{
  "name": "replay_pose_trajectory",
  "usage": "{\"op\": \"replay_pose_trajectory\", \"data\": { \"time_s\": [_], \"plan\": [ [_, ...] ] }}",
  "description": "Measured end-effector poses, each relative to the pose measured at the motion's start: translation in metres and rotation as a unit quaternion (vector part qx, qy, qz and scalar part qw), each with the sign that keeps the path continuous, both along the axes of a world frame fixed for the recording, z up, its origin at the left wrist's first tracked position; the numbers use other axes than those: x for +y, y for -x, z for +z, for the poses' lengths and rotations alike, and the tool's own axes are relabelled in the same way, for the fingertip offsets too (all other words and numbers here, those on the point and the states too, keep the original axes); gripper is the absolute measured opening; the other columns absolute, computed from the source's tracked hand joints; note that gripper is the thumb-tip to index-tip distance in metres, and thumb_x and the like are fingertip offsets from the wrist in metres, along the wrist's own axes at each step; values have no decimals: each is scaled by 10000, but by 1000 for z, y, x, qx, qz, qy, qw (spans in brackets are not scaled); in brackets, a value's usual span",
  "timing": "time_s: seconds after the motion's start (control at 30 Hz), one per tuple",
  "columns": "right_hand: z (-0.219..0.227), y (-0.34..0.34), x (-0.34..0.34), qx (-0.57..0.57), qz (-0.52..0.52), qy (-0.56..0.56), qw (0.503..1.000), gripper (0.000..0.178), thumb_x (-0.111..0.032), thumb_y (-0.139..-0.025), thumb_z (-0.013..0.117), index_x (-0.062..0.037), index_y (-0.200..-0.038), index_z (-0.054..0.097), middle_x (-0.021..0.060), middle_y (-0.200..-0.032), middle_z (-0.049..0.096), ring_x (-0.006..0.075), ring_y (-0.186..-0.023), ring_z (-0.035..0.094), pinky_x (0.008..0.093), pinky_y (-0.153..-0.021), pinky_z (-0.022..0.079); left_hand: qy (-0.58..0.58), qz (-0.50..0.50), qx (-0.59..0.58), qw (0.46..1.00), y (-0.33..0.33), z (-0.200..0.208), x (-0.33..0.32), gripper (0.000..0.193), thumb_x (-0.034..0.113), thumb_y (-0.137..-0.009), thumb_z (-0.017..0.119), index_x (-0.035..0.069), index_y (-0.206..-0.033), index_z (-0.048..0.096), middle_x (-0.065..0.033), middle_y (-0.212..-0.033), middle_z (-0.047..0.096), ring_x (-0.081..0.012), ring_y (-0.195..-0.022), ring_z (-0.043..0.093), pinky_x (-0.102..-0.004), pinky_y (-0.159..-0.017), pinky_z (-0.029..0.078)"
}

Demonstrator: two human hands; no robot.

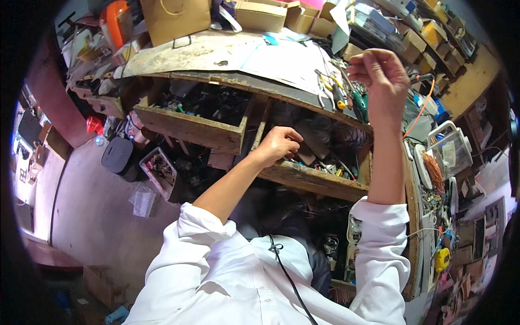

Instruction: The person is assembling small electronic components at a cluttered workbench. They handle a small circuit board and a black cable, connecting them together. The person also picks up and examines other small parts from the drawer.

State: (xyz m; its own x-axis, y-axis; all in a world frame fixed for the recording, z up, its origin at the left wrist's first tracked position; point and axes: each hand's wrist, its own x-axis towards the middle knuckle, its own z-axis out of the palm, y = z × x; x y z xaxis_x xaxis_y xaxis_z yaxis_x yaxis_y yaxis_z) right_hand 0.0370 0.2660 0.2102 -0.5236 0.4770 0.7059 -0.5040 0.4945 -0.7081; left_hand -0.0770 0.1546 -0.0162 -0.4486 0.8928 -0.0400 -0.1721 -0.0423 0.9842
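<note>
My left hand (279, 145) is over the left part of an open wooden drawer (319, 180), its fingers curled. Whatever lies in those fingers, if anything, is hidden. Inside that drawer are cables, small loose parts and a grey plastic bag (331, 130). My right hand (380, 70) is raised above the right end of the bench, with thumb and fingers pinched together. I cannot make out anything between them. Near it on the bench lie yellow-handled pliers (331, 82) and a green-handled tool (359, 103).
A second open drawer (189, 127) full of small parts juts out on the left. White paper (281, 62) covers part of the bench (179, 57). Cardboard boxes (260, 16) line its back. A black bin (120, 157) stands on the floor. An orange cable (422, 111) hangs at the right.
</note>
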Motion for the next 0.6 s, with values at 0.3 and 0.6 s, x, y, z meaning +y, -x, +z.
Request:
{"op": "replay_pose_trajectory", "data": {
  "time_s": [0.3, 0.6],
  "plan": [
    [40, 2, 9, 6, -11, -59, 998, 129, -95, -991, 599, 19, -1027, 646, 138, -936, 717, 185, -785, 710, 298, -710, 591, 54, 6, 106, 993, 1, -5, 5, 166, 4, -861, 665, -39, -1016, 706, -59, -856, 656, -157, -833, 589, -323, -781, 484],
    [47, 8, 2, 5, 11, -59, 998, 115, -92, -985, 602, 11, -1019, 640, 151, -940, 714, 214, -816, 718, 316, -735, 603, -16, 8, 95, 995, -3, -4, -1, 154, 0, -829, 651, -55, -957, 718, -77, -807, 705, -129, -700, 629, -286, -647, 507]
  ]
}}
